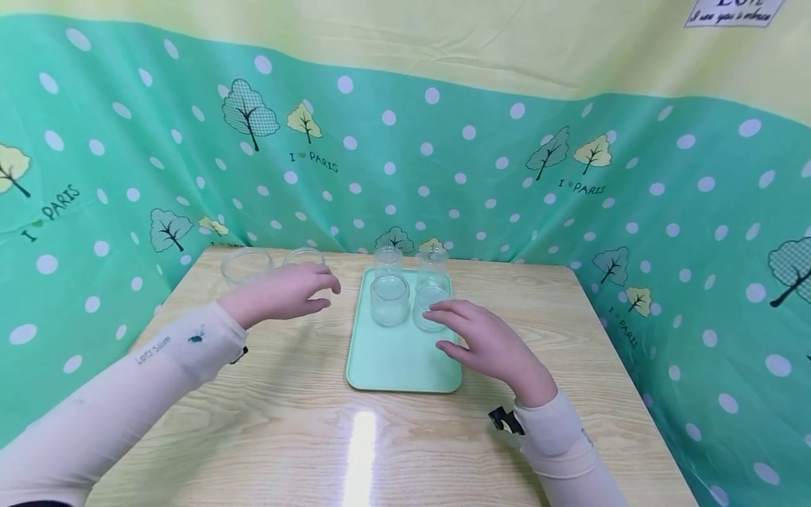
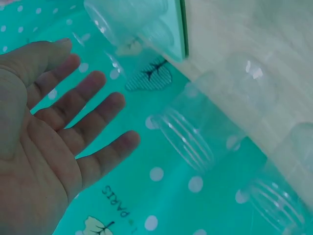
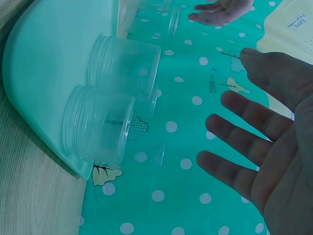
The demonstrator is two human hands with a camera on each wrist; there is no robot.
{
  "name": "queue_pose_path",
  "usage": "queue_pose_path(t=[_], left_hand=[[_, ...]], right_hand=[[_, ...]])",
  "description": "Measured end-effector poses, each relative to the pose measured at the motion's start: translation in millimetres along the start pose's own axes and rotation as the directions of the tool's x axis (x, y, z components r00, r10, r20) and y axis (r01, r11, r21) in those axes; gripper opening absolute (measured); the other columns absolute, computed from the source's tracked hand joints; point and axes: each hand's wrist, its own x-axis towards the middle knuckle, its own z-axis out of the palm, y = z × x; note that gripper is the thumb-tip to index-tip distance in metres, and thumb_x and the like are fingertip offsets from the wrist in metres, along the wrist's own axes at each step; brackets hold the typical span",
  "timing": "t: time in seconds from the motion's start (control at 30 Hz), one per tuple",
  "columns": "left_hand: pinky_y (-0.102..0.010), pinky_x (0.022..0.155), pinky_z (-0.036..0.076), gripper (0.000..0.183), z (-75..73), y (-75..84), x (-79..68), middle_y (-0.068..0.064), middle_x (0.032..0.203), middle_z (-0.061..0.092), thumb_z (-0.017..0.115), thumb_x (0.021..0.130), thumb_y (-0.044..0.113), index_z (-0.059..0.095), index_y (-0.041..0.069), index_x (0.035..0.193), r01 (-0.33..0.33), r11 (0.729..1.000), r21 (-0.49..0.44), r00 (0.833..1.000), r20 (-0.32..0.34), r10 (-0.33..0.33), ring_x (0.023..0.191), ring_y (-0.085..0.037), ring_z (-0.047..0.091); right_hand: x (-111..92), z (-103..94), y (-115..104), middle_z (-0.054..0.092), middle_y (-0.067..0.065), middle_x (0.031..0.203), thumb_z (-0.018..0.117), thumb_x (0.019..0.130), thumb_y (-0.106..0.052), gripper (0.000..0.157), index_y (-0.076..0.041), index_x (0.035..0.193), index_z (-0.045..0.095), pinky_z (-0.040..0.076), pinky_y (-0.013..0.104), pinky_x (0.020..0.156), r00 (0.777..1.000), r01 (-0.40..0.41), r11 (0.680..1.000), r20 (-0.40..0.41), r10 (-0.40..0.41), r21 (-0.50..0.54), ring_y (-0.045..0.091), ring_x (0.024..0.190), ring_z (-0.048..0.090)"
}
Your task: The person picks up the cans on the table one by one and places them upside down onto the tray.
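Several clear plastic jars stand upside down on a mint-green tray, their threaded rims against it. The front left jar and front right jar are nearest me; two more stand behind them. My right hand hovers beside the front right jar, fingers spread and gripping nothing, and partly overlaps it in the head view. My left hand is in the air left of the tray, palm empty and fingers relaxed. Behind it are two upright clear jars, one nearer the tray and another farther left.
A light wood table lies under the tray. Around its back and sides hangs a green and yellow curtain with dots and trees. A bright light reflection shows on the front of the tabletop.
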Motion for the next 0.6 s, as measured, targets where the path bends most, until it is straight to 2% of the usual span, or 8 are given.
queue_pose_path(t=[0.33,0.47,0.6], left_hand=[[-0.05,0.099,0.053,0.024,-26.7,-31.0,12.7,-0.009,0.122,0.067,0.069,0.098,0.017,0.07,0.01,0.121,0.112,0.993,-0.046,0.993,0.039,-0.11,0.115,-0.032,0.063],[-0.05,0.1,0.053,0.025,-27.7,-40.9,17.4,-0.01,0.123,0.067,0.068,0.098,0.018,0.069,0.01,0.122,0.144,0.988,-0.056,0.987,0.076,-0.14,0.117,-0.032,0.063],[-0.05,0.102,0.052,0.027,-21.6,-52.3,21.2,-0.008,0.125,0.066,0.069,0.098,0.02,0.068,0.011,0.124,0.184,0.981,-0.068,0.98,0.092,-0.177,0.12,-0.031,0.062]], right_hand=[[-1.8,-0.1,0.8,0.064,-0.003,0.134,0.077,0.093,-0.023,0.048,-0.018,0.139,0.062,0.052,0.037,0.106,1.0,0.001,1.0,0.012,-0.001,-0.013,0.017,0.125,0.061],[-2.3,0.0,1.2,0.065,-0.004,0.132,0.077,0.093,-0.023,0.046,-0.018,0.137,0.064,0.053,0.036,0.104,1.0,0.005,1.0,0.009,-0.004,-0.017,0.016,0.123,0.063],[-2.2,-0.8,1.0,0.066,-0.004,0.13,0.077,0.093,-0.022,0.045,-0.016,0.136,0.065,0.054,0.036,0.103,1.0,0.003,1.0,0.015,-0.003,-0.01,0.016,0.121,0.064]])
